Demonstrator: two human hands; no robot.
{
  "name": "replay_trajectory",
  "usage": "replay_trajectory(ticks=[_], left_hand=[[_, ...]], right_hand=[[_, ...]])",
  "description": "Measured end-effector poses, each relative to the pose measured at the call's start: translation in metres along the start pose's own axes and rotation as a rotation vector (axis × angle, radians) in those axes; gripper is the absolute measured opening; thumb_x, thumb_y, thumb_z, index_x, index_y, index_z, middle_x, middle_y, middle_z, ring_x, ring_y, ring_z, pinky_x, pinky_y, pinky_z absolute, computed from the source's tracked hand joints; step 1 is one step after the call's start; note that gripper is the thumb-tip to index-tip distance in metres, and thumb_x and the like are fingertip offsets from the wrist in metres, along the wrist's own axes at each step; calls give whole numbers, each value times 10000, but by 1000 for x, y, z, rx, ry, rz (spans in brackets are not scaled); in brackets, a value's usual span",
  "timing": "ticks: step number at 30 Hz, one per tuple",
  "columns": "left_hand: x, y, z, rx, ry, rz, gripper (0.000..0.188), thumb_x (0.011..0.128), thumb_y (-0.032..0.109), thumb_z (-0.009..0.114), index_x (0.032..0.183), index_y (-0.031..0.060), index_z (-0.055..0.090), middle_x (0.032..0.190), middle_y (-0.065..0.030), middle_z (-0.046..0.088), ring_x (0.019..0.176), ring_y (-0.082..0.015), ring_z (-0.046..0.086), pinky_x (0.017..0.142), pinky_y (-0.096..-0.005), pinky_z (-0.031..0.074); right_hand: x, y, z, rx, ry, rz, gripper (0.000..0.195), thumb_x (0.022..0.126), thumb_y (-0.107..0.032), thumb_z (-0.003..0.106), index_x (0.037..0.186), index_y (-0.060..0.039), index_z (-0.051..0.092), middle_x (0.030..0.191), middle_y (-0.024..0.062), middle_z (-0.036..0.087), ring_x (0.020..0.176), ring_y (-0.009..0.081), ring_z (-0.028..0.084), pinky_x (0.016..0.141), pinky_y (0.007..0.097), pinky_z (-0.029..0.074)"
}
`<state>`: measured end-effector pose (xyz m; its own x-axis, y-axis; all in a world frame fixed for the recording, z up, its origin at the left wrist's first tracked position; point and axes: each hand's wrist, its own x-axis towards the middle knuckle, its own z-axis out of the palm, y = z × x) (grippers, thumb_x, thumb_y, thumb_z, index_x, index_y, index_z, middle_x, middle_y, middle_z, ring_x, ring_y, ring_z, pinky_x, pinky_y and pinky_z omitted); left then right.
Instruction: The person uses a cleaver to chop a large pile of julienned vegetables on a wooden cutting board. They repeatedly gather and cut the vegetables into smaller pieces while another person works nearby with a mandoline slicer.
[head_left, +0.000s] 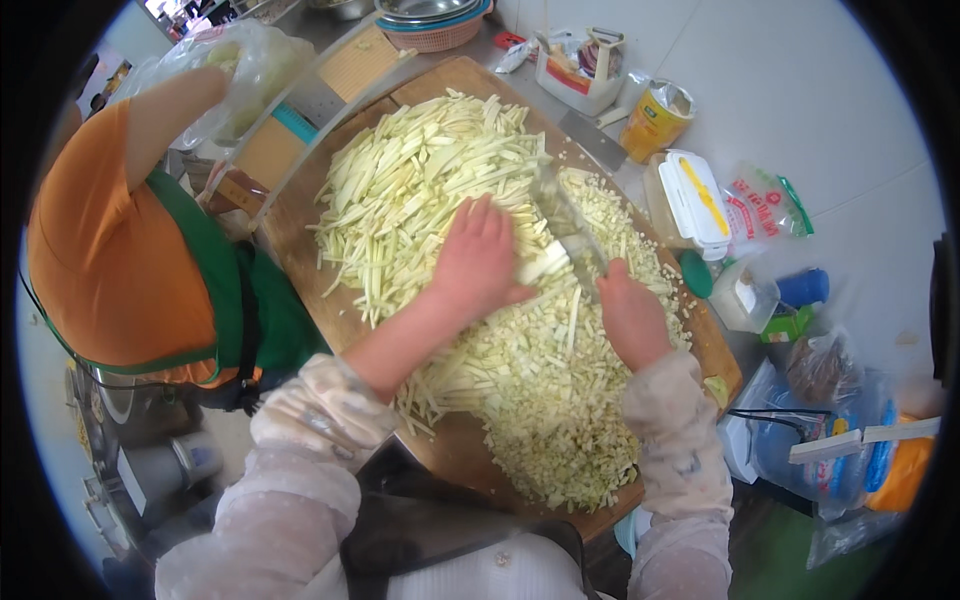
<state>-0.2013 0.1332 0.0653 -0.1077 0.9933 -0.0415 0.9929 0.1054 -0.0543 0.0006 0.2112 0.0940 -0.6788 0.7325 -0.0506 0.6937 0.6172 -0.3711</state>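
Observation:
A big pile of pale green vegetable strips (420, 172) covers the far half of a wooden cutting board (450, 450). My left hand (480, 259) lies flat over the strips, its fingers together and pressing on them. Just to its right, my right hand (634, 315) grips a cleaver (566, 217) by the handle; the blade is blurred and stands among the strips. Finely diced vegetable (562, 420) is heaped on the near side of the board, and more diced bits run along its right edge. What lies under my left palm is hidden.
A co-worker in an orange shirt (120, 262) and green apron stands close at the left, an arm by a plastic bag (262, 75). Right of the board are another cleaver (592, 139), a yellow can (656, 120), a white-lidded container (694, 202) and plastic bags. Stacked bowls (435, 22) stand behind.

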Motion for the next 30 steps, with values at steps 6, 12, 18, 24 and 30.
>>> replay_trajectory(ticks=[6,12,18,24,30], left_hand=[[7,0,38,36,18,25,815,774,590,561,1191,-101,449,1154,-219,491,1106,-322,439,1023,-431,294],[-12,-1,38,70,23,-21,793,752,579,592,1163,-89,479,1081,-184,507,1000,-277,469,940,-395,352],[-2,-9,2,-105,105,-9,811,753,575,595,1201,-88,463,1107,-172,507,1044,-268,462,953,-370,347],[-15,-16,22,-197,87,1,706,826,479,553,1218,-98,446,1124,-171,499,1112,-276,435,989,-376,325],[-15,-13,20,-187,77,-59,704,820,505,555,1195,-82,451,1086,-151,503,1045,-254,453,929,-367,354]], right_hand=[[-1,36,74,-70,94,-120,155,907,-150,438,914,4,454,722,247,598,681,418,589,585,517,434],[-2,-29,4,8,70,49,211,933,-205,405,964,-1,449,744,241,601,707,416,593,597,505,441],[12,19,78,-112,-11,28,262,944,-196,357,1086,14,424,787,252,601,739,414,593,625,523,440],[-12,-28,29,15,98,90,227,930,-211,368,997,-2,423,819,249,612,756,441,583,645,503,446],[10,-10,53,-92,-52,69,184,923,-195,393,918,-18,445,743,248,602,721,441,581,619,521,433]])
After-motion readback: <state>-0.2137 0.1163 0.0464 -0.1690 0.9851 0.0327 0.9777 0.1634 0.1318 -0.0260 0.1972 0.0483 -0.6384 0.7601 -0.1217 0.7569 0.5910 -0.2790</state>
